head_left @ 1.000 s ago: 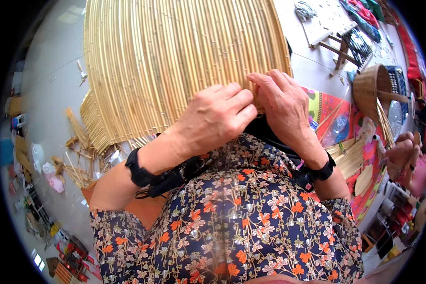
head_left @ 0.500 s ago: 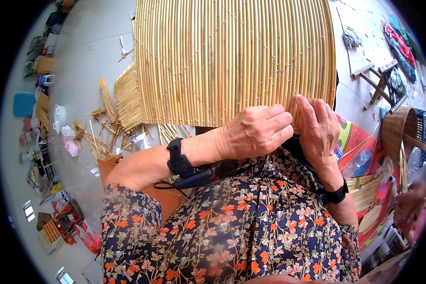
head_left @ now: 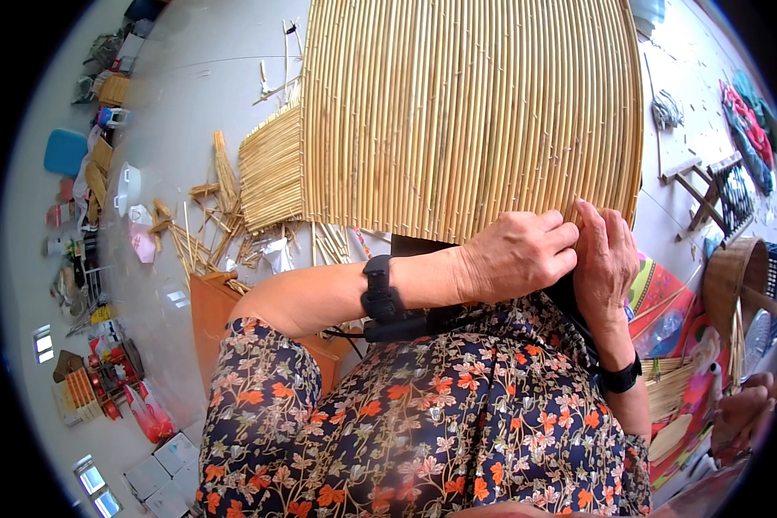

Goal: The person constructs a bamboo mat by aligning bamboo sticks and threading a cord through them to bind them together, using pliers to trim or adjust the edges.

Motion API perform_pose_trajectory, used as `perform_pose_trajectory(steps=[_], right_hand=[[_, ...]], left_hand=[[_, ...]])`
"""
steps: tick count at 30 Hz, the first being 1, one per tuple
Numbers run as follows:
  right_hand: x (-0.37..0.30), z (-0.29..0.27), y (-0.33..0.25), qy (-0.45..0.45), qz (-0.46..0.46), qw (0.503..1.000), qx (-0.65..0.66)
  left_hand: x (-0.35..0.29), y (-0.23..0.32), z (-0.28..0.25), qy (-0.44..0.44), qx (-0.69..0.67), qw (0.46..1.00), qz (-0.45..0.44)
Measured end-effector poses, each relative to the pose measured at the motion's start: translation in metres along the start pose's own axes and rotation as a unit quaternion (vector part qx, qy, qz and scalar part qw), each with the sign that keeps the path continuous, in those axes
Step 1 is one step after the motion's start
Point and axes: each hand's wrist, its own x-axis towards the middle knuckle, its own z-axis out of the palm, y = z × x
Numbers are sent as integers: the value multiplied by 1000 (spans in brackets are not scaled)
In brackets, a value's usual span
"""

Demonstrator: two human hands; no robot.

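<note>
A wide mat of straw-coloured stalks, laid side by side and joined by rows of small stitches, spreads out before me. My left hand is at its near edge, right of the middle, with the fingers curled together in a pinch. Whatever lies between those fingertips is hidden. Close beside it, my right hand grips the mat's near right edge, fingers bent over the top and thumb out of sight. The fingertips of both hands nearly meet.
Left of the mat lie a smaller stalk panel and loose stalk pieces. An orange-brown wooden piece stands by my left arm. At right are a folding stool, a wooden bucket and a patterned red cloth.
The whole view has shifted, so the mat, hands and floor items appear farther right and mostly lower. Both hands stay at the same part of the mat's edge.
</note>
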Motion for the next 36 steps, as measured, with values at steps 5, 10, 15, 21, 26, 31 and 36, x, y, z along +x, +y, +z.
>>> perform_pose_trajectory(steps=[5,10,15,21,26,31,36], right_hand=[[-1,0,0,3,-2,1000,-3],[-2,1,0,12,-8,1000,-6],[-2,3,-1,20,-16,1000,8],[2,-2,0,5,-22,1000,17],[-3,-2,5,4,-11,1000,29],[6,-9,6,34,-6,994,107],[6,-31,20,50,81,888,449]], left_hand=[[4,-2,-5,-38,-25,999,-4],[2,-3,-8,-38,9,998,52],[5,-13,1,14,25,990,140],[8,-20,-7,-22,13,988,151],[14,-28,-66,28,-90,995,-14],[-32,-7,-40,-58,-29,996,-55],[-45,-6,-14,-57,128,990,-29]])
